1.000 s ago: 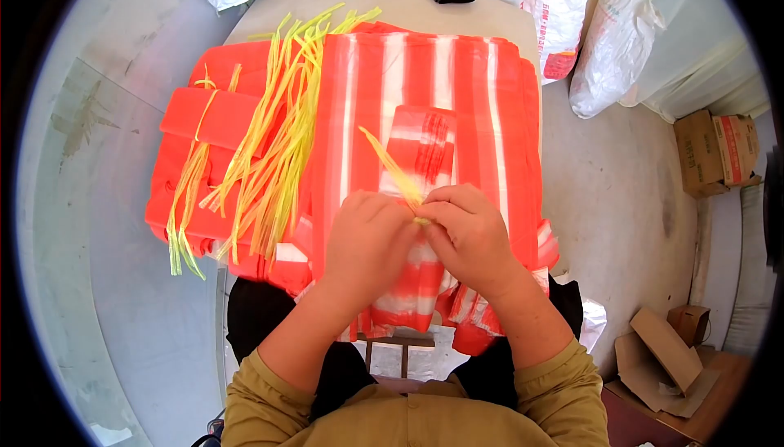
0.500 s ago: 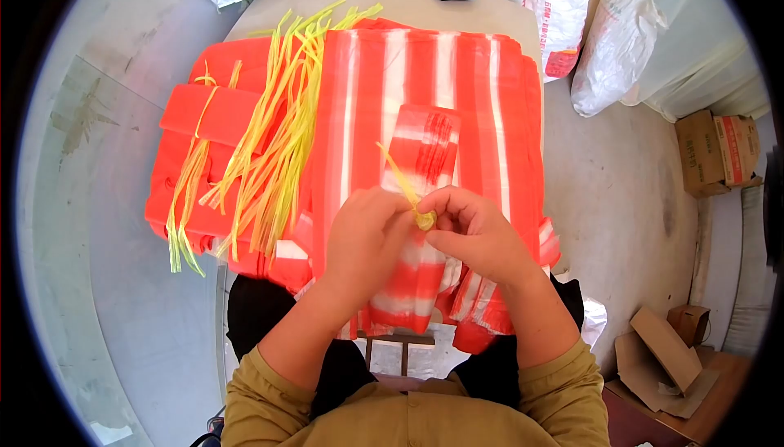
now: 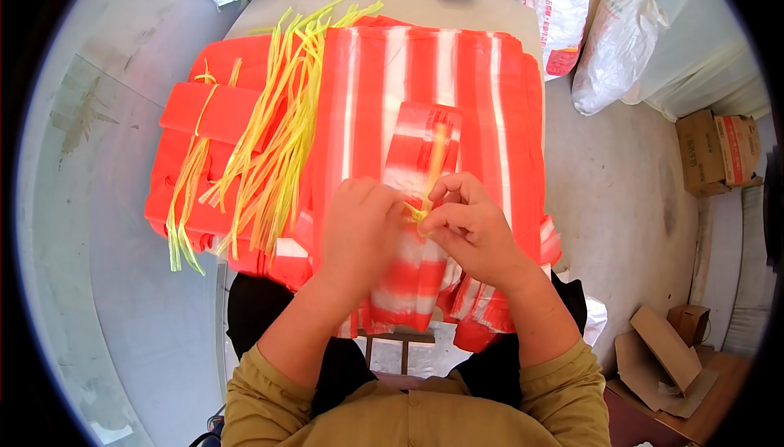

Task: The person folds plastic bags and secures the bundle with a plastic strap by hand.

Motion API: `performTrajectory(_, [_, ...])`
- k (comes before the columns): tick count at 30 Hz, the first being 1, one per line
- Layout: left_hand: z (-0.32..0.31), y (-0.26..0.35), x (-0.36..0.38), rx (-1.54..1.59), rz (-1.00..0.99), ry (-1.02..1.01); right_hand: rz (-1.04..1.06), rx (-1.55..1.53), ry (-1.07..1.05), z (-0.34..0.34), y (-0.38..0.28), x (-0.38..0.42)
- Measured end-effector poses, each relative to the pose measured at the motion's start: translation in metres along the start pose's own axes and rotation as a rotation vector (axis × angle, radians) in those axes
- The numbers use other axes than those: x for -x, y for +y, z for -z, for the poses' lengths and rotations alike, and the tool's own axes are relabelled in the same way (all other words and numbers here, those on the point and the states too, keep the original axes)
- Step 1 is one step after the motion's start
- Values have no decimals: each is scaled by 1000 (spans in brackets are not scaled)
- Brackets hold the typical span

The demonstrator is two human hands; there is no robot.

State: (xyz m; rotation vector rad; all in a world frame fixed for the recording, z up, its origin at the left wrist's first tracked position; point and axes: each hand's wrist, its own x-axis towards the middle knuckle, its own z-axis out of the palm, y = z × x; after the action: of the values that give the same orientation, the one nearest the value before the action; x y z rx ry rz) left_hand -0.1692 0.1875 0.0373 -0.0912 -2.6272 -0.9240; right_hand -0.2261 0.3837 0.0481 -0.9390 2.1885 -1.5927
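Observation:
A narrow folded bundle of red-and-white striped plastic bags (image 3: 408, 161) lies lengthwise before me, with a yellow plastic tie strip (image 3: 435, 161) around its middle. My left hand (image 3: 363, 226), somewhat blurred, has its fingers closed on the strip at the bundle's left side. From the right, my right hand (image 3: 478, 230) pinches the strip with curled fingers and thumb. One loose strip end points up over the bundle. Under both hands is a broad stack of striped red-and-white plastic bags (image 3: 474, 71).
Loose yellow strips (image 3: 286, 120) hang across the stack's left side. Beside them sits a red folded bundle (image 3: 216, 112) tied with yellow. White sacks (image 3: 563, 6) stand behind the table (image 3: 278, 10). Cardboard boxes (image 3: 710, 153) are at the right.
The loose strip end has swung from upper left to upper right. My left hand has shifted slightly left and up, and the right hand's fingers have opened a little around the strip.

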Motion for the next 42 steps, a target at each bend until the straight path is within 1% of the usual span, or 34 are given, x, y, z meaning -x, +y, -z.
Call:
performTrajectory(3, [4,-5,-7,-112,-24,22,60,85,-66,10,-1,5])
performTrajectory(6, [-2,-7,-8,-163,-92,153,34,70,-128,22,4,10])
performTrajectory(9, [-3,3,-11,-209,12,295,11,103,-16,27,-4,8])
performTrajectory(12, [7,10,-1,118,323,49,-210,208,34,25,0,12])
performTrajectory(15, [13,4,11,61,176,-98,-264,402,-85,20,-12,6])
performTrajectory(18, [22,9,14,91,160,-144,-360,190,-64,17,-18,6])
performTrajectory(21, [23,6,19,311,218,-161,-433,-154,-19,16,-13,10])
performTrajectory(24, [22,3,25,405,281,-175,-307,-456,20,13,-14,15])
performTrajectory(26, [19,6,27,983,485,-153,-136,-702,-11,1,-29,16])
performTrajectory(27, [17,8,27,1273,583,-140,-55,-610,8,-1,-31,16])
performTrajectory(28, [23,15,25,1637,605,-200,24,-516,35,-2,-32,16])
performTrajectory(29, [21,14,26,1660,666,-229,94,-207,91,0,-26,15])
performTrajectory(31, [17,13,26,1707,785,-287,96,151,198,2,-14,12])
performTrajectory(32, [16,15,25,1637,860,-284,31,197,250,2,-9,9])
performTrajectory(34, [12,17,25,1617,853,-258,-168,61,282,3,-8,6])
performTrajectory(36, [10,17,24,1611,843,-227,-429,-304,240,2,-13,5])
performTrajectory(39, [9,19,24,1628,834,-185,-451,-599,171,0,-4,8])
performTrajectory(41, [12,22,22,1644,836,-178,-432,-553,147,2,-8,8])
performTrajectory(42, [11,23,21,1602,847,-175,-422,-531,135,3,-10,8])
